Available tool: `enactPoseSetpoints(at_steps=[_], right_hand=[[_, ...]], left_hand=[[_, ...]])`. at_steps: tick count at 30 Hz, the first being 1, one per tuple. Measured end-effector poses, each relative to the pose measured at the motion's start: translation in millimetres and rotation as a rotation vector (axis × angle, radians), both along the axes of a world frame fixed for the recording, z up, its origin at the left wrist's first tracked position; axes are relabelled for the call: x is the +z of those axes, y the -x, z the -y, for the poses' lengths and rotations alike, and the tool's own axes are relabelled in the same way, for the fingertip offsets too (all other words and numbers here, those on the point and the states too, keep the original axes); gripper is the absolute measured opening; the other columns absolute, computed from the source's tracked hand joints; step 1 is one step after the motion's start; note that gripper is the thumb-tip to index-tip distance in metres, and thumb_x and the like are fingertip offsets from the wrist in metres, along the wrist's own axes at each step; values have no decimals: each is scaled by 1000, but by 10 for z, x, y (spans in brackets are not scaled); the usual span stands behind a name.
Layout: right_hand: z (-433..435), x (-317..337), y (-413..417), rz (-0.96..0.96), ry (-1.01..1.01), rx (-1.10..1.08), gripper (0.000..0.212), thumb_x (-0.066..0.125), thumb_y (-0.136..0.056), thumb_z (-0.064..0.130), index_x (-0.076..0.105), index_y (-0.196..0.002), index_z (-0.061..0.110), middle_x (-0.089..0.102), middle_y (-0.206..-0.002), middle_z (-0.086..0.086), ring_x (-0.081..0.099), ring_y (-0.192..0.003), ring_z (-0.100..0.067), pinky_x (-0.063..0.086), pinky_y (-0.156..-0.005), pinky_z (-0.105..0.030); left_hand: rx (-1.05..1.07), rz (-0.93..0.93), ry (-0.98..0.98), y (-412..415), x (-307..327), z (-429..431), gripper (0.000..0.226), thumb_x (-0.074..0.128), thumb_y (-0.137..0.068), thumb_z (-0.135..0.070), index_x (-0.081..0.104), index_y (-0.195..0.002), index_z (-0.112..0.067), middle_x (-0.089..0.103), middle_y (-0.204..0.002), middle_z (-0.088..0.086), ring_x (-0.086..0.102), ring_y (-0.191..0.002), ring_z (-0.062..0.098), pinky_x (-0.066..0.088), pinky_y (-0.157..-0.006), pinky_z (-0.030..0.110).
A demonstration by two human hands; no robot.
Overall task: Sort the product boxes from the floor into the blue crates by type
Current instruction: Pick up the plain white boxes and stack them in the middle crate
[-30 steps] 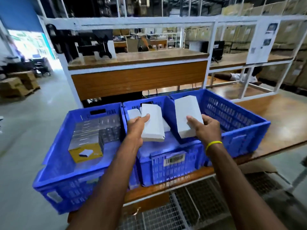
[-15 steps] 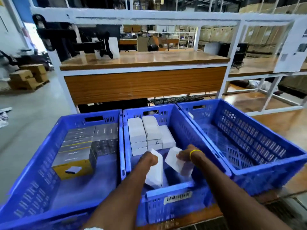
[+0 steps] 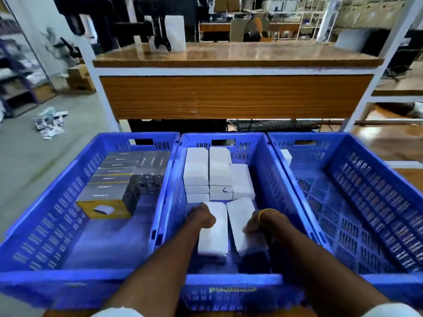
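Boxes now sit down inside the middle crate [image 3: 229,280].
Left hand [image 3: 202,217] grips the left white box [image 3: 214,234], right hand [image 3: 257,225] the right white box [image 3: 239,223]; release remains.

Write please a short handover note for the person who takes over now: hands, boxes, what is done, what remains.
Hands: the left hand grips the near-left white box; the right hand grips the near-right white box. Both are low inside the middle crate.
Things: stacked white boxes fill the far end of the middle crate. Grey boxes sit in the left crate. The right crate holds a lone white box in its far corner.
Done: grey and white types are in separate crates.
Left: release these two boxes, then fetch more. Any boxes on the floor are out of view.
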State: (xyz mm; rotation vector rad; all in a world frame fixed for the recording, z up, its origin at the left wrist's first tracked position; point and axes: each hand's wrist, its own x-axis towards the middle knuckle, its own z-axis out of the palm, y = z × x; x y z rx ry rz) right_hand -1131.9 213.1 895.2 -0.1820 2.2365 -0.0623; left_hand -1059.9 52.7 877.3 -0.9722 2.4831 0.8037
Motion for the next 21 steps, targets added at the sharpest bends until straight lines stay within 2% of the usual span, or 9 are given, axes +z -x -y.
enactPoseSetpoints(at_steps=[3, 5, 6, 8, 10, 13, 15, 18, 21], right_hand=[[32, -78, -23, -127, -87, 154, 37, 59, -92, 41, 53, -110, 10, 58, -109, -11, 59, -89, -27, 49, -71, -35], [30, -253, -14, -136, -93, 130, 86, 59, -86, 53, 25, -148, 3, 42, -147, -19, 50, -126, -32, 46, -99, -39], [45, -298, -10, -116, -61, 124, 112, 62, -79, 60, -1, -156, 9, 24, -159, -20, 38, -139, -34, 37, -110, -42], [99, -377, -44, -123, -7, 42, 129, 68, -70, 68, -15, -154, 17, 3, -160, -27, 24, -145, -39, 29, -117, -48], [150, -354, -129, -141, 6, 55, 130, 74, -70, 64, -18, -154, 25, -14, -155, -33, 14, -146, -47, 25, -117, -54], [223, -422, -259, -219, -87, 161, 133, 80, -74, 46, -30, -147, 38, -29, -146, -41, 16, -140, -58, 31, -112, -55], [235, -544, -218, -308, -13, 192, 126, 75, -81, 35, -36, -140, 47, -31, -150, -35, 10, -142, -56, 29, -112, -56], [171, -909, 20, -320, 107, 332, 120, 60, -86, 25, -52, -107, 63, -37, -154, -16, -13, -145, -50, 19, -109, -70], [135, -744, -45, -278, 80, 376, 92, 44, -96, 18, -28, -137, 60, -33, -156, -18, -15, -144, -52, 10, -116, -64]], left_hand=[[-82, 39, 26, 20, 32, 52, 49, 59, -92, -16, 50, -138, -2, 54, -140, 19, 56, -125, 35, 49, -101, 42], [-182, 105, 80, 31, 38, 48, 71, 69, -89, -28, 36, -145, -1, 44, -149, 20, 53, -128, 37, 50, -99, 46], [-221, 140, 94, 36, 22, 38, 90, 75, -85, -34, 23, -151, -2, 33, -156, 21, 47, -133, 39, 48, -101, 50], [-310, 226, 123, 25, 7, -2, 125, 82, -76, -43, -7, -157, -10, -2, -164, 20, 26, -146, 43, 38, -107, 58], [-422, 295, 170, 23, -43, -53, 143, 86, -70, -47, -26, -153, -12, -31, -159, 16, 1, -150, 44, 28, -112, 63], [-616, 297, 296, 9, -106, -126, 156, 92, -60, -46, -29, -149, -4, -40, -153, 17, -27, -146, 39, 9, -119, 62], [-694, 259, 339, 12, -173, -135, 155, 94, -59, -40, -24, -150, 2, -35, -156, 19, -27, -147, 36, 1, -122, 55], [-704, 235, 315, 34, -231, -123, 149, 93, -62, -30, -22, -150, 4, -29, -159, 20, -21, -149, 33, 6, -123, 53], [-710, 216, 299, 30, -231, -112, 148, 93, -63, -29, -21, -150, 5, -27, -160, 19, -19, -150, 32, 11, -123, 51]])
